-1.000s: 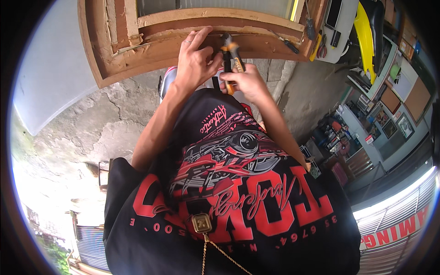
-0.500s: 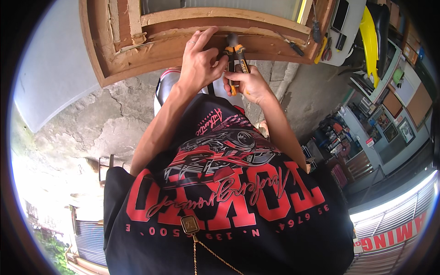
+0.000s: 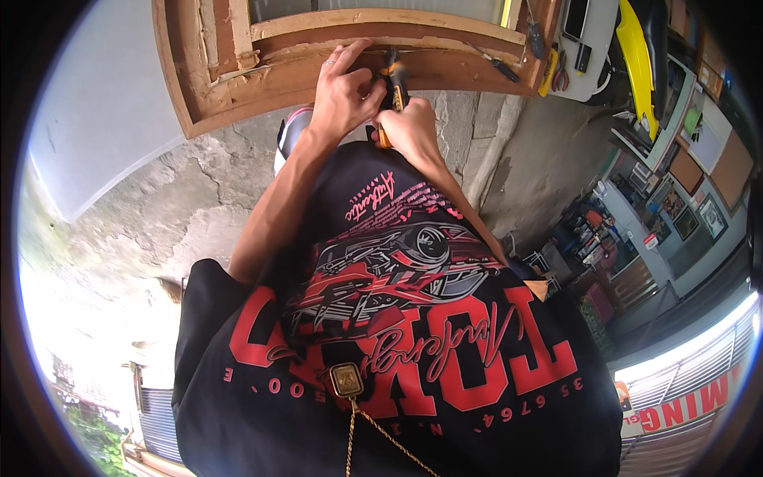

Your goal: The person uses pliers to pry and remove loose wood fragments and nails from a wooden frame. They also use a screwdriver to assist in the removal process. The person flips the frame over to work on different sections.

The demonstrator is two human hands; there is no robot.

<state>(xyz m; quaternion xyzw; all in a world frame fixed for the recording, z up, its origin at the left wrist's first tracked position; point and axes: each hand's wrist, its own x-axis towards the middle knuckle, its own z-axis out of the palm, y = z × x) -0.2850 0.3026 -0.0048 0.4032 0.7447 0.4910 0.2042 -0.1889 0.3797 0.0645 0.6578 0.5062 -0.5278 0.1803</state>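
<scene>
Combination pliers [image 3: 400, 86] with black and yellow handles are in my right hand [image 3: 409, 126], its fingers wrapped round the grips. They are tilted, with the jaws up against the near rail of a brown wooden frame [image 3: 298, 86]. Just left of the pliers is my left hand [image 3: 343, 103]. Its outer fingers, one with a ring, reach onto the rail, while thumb and forefinger are bent together beside the pliers. Whatever they pinch, if anything, is hidden. Along the frame's inner edge the wood is rough and splintered.
On the frame's right lie a screwdriver [image 3: 504, 70] and a second dark-handled tool [image 3: 536, 40]. Beyond them, a grey surface holds red-handled pliers [image 3: 561, 78] and a phone [image 3: 577, 20]. A yellow panel [image 3: 638, 67] stands further right. Cracked concrete floor [image 3: 207, 187] lies below.
The right hand has turned over and moved slightly up and left. The pliers have tilted, and their handles are closer together. The left hand stays nearly where it was.
</scene>
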